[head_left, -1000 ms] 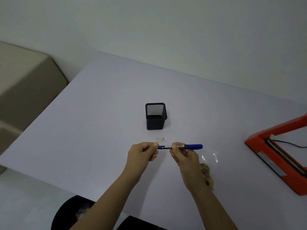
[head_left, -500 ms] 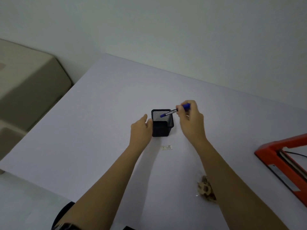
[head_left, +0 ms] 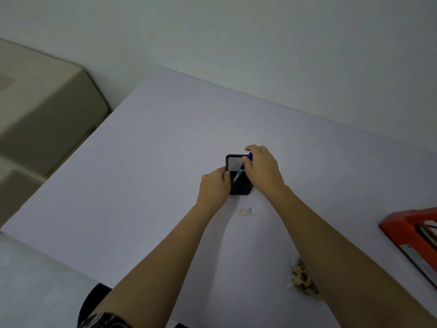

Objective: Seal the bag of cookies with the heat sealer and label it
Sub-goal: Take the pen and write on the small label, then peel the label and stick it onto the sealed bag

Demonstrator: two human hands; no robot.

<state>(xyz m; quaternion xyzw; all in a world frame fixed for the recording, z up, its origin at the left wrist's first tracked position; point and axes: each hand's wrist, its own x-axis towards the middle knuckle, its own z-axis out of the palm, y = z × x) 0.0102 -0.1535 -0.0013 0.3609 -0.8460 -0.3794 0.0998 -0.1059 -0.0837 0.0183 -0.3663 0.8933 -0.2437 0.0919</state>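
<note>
1. Pen point(head_left: 248, 158), one, blue: pinched by right hand point(head_left: 262, 166), tip inside one mesh holder point(head_left: 240, 187).
2. Left hand point(head_left: 214, 188) grips the mesh holder's side.
3. One label point(head_left: 246, 211), one cookie bag point(head_left: 300, 276): nearer the person than both hands.

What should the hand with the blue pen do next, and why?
Probably the right hand should loosen its grip and let the blue pen drop: the pen's lower end is inside the black mesh holder, which the left hand steadies. That would free both hands for the label lying on the table, not yet on the cookie bag.
</note>
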